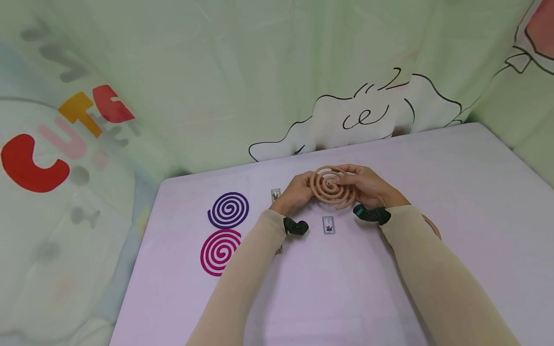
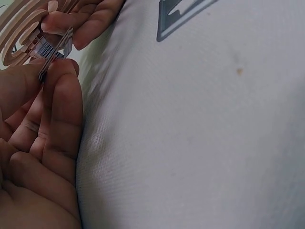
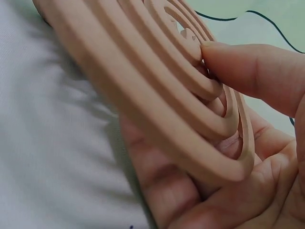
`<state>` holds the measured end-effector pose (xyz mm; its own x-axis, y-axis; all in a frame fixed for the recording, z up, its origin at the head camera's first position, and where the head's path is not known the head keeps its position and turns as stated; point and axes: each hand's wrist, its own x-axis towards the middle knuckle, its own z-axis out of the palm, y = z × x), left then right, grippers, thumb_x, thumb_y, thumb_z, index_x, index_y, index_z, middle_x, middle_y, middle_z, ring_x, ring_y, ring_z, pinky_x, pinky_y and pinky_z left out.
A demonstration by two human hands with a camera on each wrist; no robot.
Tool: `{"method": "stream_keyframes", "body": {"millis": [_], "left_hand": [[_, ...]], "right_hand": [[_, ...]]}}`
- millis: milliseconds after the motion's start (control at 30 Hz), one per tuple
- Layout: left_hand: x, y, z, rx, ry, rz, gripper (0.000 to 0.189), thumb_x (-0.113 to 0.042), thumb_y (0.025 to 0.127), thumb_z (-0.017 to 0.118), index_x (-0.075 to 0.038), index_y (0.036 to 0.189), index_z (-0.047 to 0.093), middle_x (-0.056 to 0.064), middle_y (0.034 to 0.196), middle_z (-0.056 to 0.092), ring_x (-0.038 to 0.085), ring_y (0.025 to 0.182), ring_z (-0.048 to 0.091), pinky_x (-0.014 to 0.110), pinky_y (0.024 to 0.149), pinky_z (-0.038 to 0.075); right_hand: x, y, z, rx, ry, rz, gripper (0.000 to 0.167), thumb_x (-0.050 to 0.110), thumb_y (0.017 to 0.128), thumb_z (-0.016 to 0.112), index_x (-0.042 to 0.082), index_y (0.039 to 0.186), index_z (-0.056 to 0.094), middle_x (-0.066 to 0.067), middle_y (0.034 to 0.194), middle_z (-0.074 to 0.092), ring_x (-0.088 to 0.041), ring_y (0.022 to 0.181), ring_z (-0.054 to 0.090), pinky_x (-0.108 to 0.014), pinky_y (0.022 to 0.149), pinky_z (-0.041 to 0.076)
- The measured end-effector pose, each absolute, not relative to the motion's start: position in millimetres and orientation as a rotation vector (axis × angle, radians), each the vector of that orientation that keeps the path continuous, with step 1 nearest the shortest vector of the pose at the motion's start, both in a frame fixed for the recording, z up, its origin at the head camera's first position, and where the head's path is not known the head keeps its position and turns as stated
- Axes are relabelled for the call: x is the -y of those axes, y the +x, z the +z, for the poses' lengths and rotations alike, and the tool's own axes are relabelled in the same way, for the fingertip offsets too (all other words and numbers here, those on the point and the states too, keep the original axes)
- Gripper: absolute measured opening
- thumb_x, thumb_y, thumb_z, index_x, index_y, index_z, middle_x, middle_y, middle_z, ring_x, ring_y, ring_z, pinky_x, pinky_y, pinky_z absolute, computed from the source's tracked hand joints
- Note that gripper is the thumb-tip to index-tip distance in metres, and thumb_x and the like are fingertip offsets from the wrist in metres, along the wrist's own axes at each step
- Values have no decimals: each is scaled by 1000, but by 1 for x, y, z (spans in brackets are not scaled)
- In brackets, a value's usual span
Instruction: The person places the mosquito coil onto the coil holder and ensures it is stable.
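Observation:
A tan mosquito coil point(image 3: 124, 95) is raised tilted above the table. My right hand point(image 1: 372, 185) holds it, thumb on the inner rings and the other fingers behind. On the coil's left side, my left hand point(image 1: 298, 192) pinches a thin metal piece point(image 2: 55, 50) between thumb and fingers, close to the coil's middle. Printed marks show beside that piece, and my fingers hide part of it. Below both hands, a small metal coil stand point(image 1: 328, 225) with a cut-out shape lies flat on the table.
To the left lie a purple coil point(image 1: 231, 208) and a pink coil point(image 1: 223, 252), the latter partly behind my left sleeve. Another small stand point(image 1: 275, 193) lies beyond my left wrist. A tan curve point(image 1: 433, 226) shows beside my right sleeve. A printed curtain point(image 1: 216, 96) hangs behind the table.

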<state>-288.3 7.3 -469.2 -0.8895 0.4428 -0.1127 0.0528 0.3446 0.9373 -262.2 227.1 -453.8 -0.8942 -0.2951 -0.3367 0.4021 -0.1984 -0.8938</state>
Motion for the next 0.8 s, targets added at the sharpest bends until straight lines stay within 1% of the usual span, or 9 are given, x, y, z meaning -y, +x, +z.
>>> {"method": "stream_keyframes", "body": {"millis": [167,233,300,400,500,600,700,800], "left_hand": [[-7,-289,-468,-2248,419,1571,17,-9,101,66,-5,117,71,-3,81,63,9,78,52,21,71,43],[-7,-289,-469,-2217,404,1595,17,-9,102,65,-4,117,72,-2,81,65,9,76,54,21,69,44],[-7,-289,-469,-2170,384,1630,18,-9,104,63,-2,118,73,0,85,69,8,75,58,20,69,48],[-7,-288,-469,-2083,336,1681,22,-8,107,57,0,121,72,7,98,75,9,78,65,23,74,57],[-7,-288,-465,-1975,252,1732,27,-8,109,52,2,127,70,13,108,74,13,82,68,27,78,60],[-6,-288,-460,-1871,159,1790,32,-7,110,46,5,130,66,12,105,72,14,83,68,29,79,60],[-5,-287,-458,-1773,80,1860,36,-9,109,41,9,132,62,12,101,69,16,82,67,33,81,61],[-3,-286,-457,-1721,40,1896,46,-23,112,38,11,135,58,12,100,68,17,82,67,39,87,61]], "right_hand": [[-227,-262,-453,-1622,130,-2138,41,4,100,69,5,136,51,-2,107,72,-12,92,73,-24,75,61],[-227,-262,-453,-1616,128,-2140,38,4,100,68,6,134,52,-2,107,72,-12,92,73,-24,75,61],[-227,-262,-453,-1615,134,-2141,36,4,100,68,6,133,52,-2,107,72,-12,92,73,-24,75,61],[-228,-261,-453,-1610,133,-2142,37,5,101,68,5,134,51,-1,107,71,-12,93,73,-24,76,61],[-228,-261,-452,-1609,143,-2143,39,5,101,67,5,135,49,-1,107,71,-11,93,73,-24,76,61],[-228,-261,-453,-1606,153,-2150,37,4,101,67,5,134,50,-1,106,71,-12,93,73,-23,76,60],[-227,-262,-453,-1604,150,-2154,36,3,101,67,4,133,50,-1,105,72,-12,91,73,-23,75,61],[-227,-262,-454,-1612,152,-2151,36,3,101,67,4,133,50,-1,104,72,-12,91,73,-23,75,61]]}}
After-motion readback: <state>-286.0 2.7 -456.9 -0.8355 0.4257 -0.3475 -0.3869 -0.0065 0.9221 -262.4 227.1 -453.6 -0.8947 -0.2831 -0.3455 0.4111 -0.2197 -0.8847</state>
